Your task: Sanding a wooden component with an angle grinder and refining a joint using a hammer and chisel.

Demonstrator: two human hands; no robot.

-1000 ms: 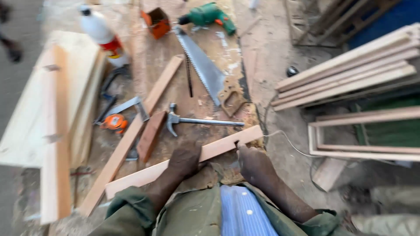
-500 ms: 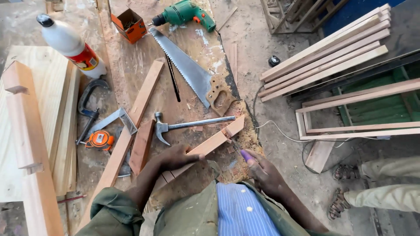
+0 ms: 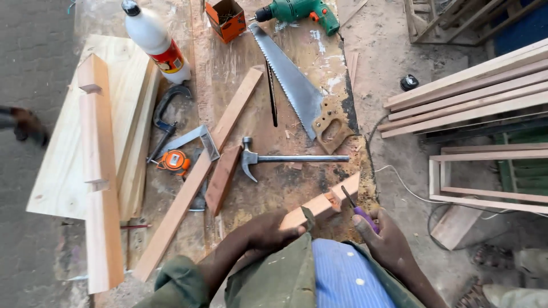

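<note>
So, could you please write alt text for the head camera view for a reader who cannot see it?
A person's left hand holds a short wooden piece on a workbench while the right hand grips a purple-handled tool against it. A claw hammer, handsaw, green drill and glue bottle lie beyond.

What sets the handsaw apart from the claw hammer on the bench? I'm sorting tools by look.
The handsaw has a broad, flat toothed blade and a wooden grip; the claw hammer has a thin metal shaft and a curved claw head. The handsaw lies diagonally, the claw hammer almost level, head to the left. Both rest flat on the workbench, touched by neither hand.
</note>
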